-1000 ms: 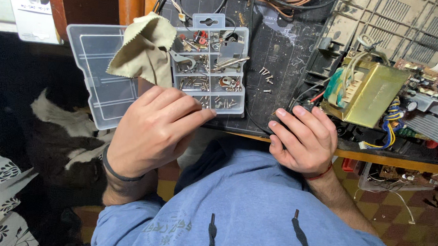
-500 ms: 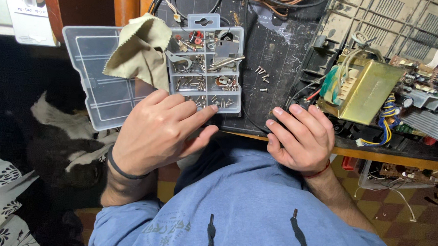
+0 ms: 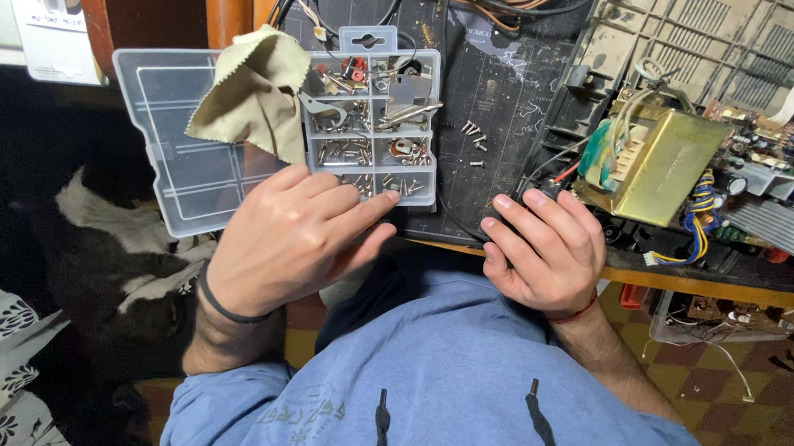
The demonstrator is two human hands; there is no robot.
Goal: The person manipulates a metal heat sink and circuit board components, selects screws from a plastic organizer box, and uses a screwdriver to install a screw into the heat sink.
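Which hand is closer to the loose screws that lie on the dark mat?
Right. The right hand rests just below the loose screws; the left hand is further left, its fingertips at the clear parts box.

Single head camera, looking steeply down, close above workbench edge (image 3: 680, 284); chest at bottom

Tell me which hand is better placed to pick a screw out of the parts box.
Left. The left hand already lies at the near edge of the parts box, fingertips touching its front compartments. The right hand rests farther right on the mat.
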